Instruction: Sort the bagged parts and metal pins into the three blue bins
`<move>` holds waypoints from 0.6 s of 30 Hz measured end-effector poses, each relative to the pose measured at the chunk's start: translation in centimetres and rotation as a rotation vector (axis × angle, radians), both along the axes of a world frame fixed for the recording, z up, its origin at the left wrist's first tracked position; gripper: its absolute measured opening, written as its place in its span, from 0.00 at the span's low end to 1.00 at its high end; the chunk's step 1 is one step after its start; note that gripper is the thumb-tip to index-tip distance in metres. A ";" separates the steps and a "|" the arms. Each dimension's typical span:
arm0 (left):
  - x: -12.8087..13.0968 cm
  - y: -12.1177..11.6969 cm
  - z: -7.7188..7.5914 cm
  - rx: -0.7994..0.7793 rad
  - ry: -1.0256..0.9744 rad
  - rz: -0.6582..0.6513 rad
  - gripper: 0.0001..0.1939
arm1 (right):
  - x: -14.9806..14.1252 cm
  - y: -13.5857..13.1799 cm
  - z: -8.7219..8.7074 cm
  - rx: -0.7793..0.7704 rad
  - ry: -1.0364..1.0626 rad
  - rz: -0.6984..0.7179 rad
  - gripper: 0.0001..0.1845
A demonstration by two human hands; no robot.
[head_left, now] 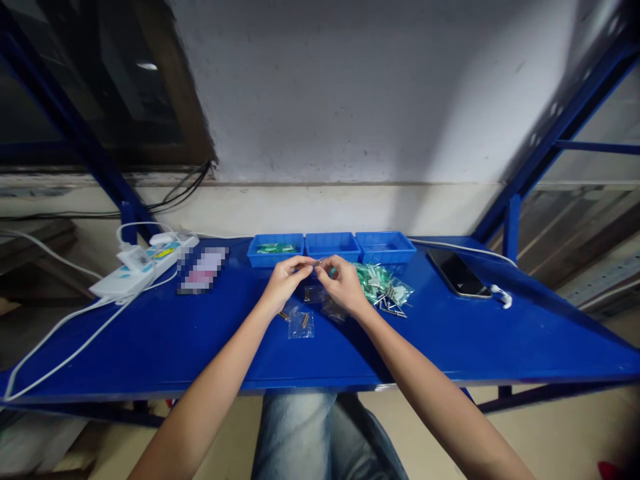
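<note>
The left hand [286, 280] and right hand [344, 283] pinch a tiny indistinct item [317, 263] between their fingers [333, 261], near small clear plastic bags [301, 325].

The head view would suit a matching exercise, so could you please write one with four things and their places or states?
Things
1. Left hand
2. Leftmost blue tray
3. Black phone
4. White power strip

Places or states
A. On the right side of the table, beside a small white object
B. Fingertips at a small item, close to the fingertips of the right hand
C. On the left side of the table, with a white plug in it
D. At the back, with green pieces inside

Pairs: 1-B, 2-D, 3-A, 4-C
</note>
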State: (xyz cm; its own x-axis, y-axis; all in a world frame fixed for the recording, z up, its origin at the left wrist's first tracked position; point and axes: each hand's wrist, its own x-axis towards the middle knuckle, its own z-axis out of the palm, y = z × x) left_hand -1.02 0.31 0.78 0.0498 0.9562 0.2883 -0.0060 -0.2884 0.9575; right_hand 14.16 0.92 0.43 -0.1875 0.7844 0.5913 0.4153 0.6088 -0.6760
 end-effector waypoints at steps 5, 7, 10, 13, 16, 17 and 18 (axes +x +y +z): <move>-0.3 -0.1 0.5 -0.372 -0.104 0.031 0.20 | 0.7 0.0 0.3 0.249 -0.211 -0.112 0.06; -0.2 -0.3 0.6 -0.445 -0.120 -0.028 0.23 | 0.8 -0.1 0.4 0.304 -0.295 -0.131 0.07; 0.1 -0.5 0.7 -0.368 -0.127 -0.127 0.15 | 0.6 -0.4 0.5 0.323 -0.382 -0.129 0.10; 0.1 -0.4 0.5 -0.312 -0.100 -0.119 0.12 | 0.2 -0.6 0.3 0.318 -0.387 -0.118 0.14; -0.1 0.0 0.1 -0.269 -0.064 0.005 0.12 | -0.1 -0.6 -0.1 0.248 -0.245 -0.082 0.19; -0.2 0.1 0.0 -0.234 -0.040 0.052 0.12 | -0.2 -0.4 -0.2 0.204 -0.166 -0.078 0.19; -0.3 0.2 -0.1 -0.191 -0.009 0.092 0.12 | -0.2 -0.3 -0.4 0.146 -0.079 -0.081 0.18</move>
